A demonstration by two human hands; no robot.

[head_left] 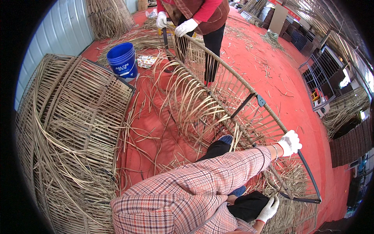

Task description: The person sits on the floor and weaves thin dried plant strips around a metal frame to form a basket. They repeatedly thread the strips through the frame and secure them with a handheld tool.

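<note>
A long woven frame with a dark metal base stands across the middle, its rim wrapped in cane and its side made of upright strips. In a white glove, my left hand is closed over the rim at its near end. My right hand, gloved too, is beside my black-trousered knee, close to the frame's lower near end. Its fingers are bent together, and what they hold, if anything, is too small to make out. Loose cane strips curl out along the frame's lower edge.
Opposite, a person's white-gloved hands rest on the frame's far end. A blue bucket stands on the red floor. At left lies a large woven panel under long strips. Cane bundles lean against the wall; scraps litter the floor.
</note>
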